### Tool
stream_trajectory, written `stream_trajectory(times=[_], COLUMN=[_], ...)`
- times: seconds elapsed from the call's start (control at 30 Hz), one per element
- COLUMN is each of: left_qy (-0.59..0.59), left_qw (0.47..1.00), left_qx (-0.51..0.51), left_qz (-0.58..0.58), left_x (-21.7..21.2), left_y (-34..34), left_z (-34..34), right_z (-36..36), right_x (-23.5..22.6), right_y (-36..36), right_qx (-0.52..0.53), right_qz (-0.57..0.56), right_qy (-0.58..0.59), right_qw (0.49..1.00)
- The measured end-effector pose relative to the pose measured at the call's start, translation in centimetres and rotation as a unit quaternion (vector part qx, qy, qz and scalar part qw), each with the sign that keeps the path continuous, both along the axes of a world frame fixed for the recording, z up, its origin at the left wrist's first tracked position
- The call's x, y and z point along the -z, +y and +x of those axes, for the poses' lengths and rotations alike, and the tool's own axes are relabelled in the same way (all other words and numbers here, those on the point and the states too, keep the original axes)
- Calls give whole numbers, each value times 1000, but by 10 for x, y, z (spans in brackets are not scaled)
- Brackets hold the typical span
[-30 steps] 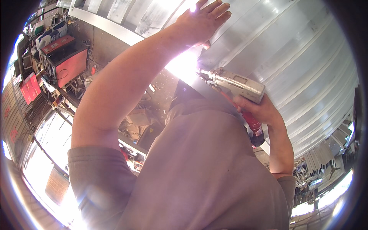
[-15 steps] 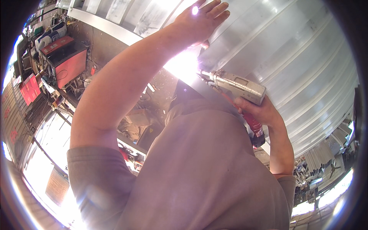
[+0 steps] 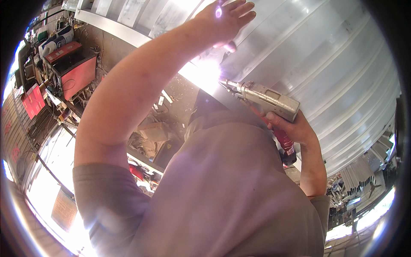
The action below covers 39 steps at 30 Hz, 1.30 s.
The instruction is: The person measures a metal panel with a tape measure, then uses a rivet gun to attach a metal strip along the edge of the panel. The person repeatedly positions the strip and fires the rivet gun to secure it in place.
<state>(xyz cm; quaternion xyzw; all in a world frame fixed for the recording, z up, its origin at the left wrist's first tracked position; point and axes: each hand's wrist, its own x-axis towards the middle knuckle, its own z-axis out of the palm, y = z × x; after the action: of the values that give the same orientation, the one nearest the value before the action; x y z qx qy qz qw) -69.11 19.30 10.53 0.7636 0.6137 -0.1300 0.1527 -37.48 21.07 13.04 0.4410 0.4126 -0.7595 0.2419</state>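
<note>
Head view: the right hand (image 3: 292, 128) is wrapped round the pale boxy tool (image 3: 270, 101), fingers mostly hidden; the tool's long axis slants before the ribbed metal panel (image 3: 329, 77), tip toward the white glare (image 3: 207, 77). Beyond that tip is the left hand (image 3: 223, 25), empty, fingers spread.

My shirt (image 3: 214, 184) is plain grey-brown, lightly creased in front, with one small dark speck (image 3: 254, 189). Its short left sleeve (image 3: 107, 192) ends in a banded hem (image 3: 102, 170); the right sleeve (image 3: 320, 210) is likewise short. My left hand (image 3: 222, 22) and right hand (image 3: 296, 130) are bare.
</note>
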Motion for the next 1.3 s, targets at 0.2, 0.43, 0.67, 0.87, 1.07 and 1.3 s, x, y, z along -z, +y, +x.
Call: stream_trajectory(times=[0.2, 0.43, 0.67, 0.87, 1.07, 1.3], left_qy=[-182, -418, -226, -292, -304, -303], left_qw=[945, 482, 549, 609, 592, 632], left_qx=[-208, -670, -803, -715, -729, -714], left_qz=[174, 380, -45, -180, -158, 20], left_x=[-34, -56, 98, 141, 115, 78], left_y=[-1, -168, -401, -435, -413, -342], left_z=[-48, -153, 9, 162, 145, 32], right_z=[-8, -3, -4, 9, 58, 122], right_x=[-5, -3, -7, -16, -30, -21], right_y=[-2, -6, -4, -4, -10, -81], right_qx=[35, 35, 8, 20, 99, 202], right_qz=[-15, 9, 13, 21, 99, 230], right_qy=[93, 125, 128, 94, 66, 71], right_qw=[995, 991, 992, 995, 988, 949])
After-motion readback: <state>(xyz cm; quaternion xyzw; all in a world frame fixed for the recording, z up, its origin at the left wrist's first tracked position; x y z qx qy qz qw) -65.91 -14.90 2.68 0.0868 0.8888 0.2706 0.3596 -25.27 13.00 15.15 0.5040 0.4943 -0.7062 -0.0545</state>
